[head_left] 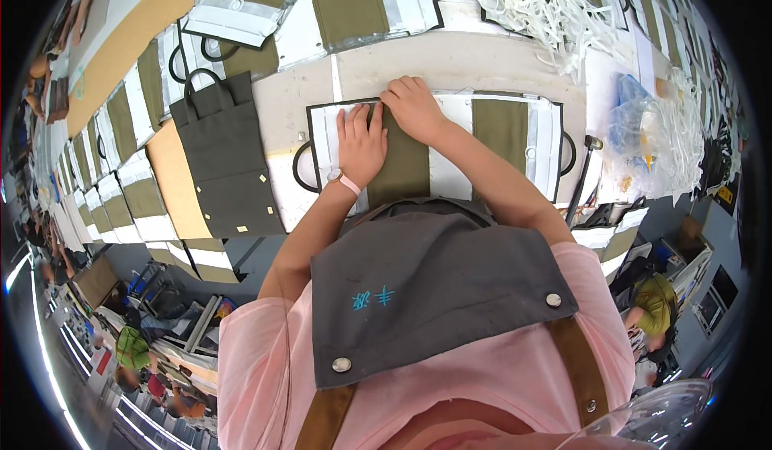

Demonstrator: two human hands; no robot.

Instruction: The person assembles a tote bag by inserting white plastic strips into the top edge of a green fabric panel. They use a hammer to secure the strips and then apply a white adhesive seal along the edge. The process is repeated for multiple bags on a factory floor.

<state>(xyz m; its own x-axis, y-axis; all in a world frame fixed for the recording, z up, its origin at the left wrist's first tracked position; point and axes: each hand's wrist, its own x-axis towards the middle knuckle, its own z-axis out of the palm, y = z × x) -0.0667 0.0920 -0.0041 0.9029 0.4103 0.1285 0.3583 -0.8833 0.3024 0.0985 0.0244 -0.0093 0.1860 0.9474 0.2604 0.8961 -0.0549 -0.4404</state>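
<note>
Panel [406,160]: an olive-and-white piece edged in black, with a black loop handle at either end; it lay flat on the table [289,88], directly before the wearer's dark grey apron [438,281].

Left hand [363,144]: rested palm down on the left part of the panel, its fingers extended and slightly parted, fingertips near the far edge; a pink-banded watch [335,175] circled the wrist.

Right hand [416,110]: lay at the far edge, just beside the left fingertips, its fingers bent and close together; whether they pinched the edge or only pressed it could not be told.

Dark bag [225,148]: lay flat to the left, handles pointing away, small yellow tabs on its face; whether it held anything could not be told.

Clear plastic bag [635,140]: sat crumpled at the right, with blue film [631,92] and a yellow piece [648,160] showing; whether these were inside or behind could not be told.

White strips [539,4]: formed a loose, tangled heap on the far side.

Black-handled tool [582,176]: lay between the panel and the clear plastic bag.

Similar panels [350,4]: overlapped one another beyond the work, with further panels [149,209] along the left.
</note>
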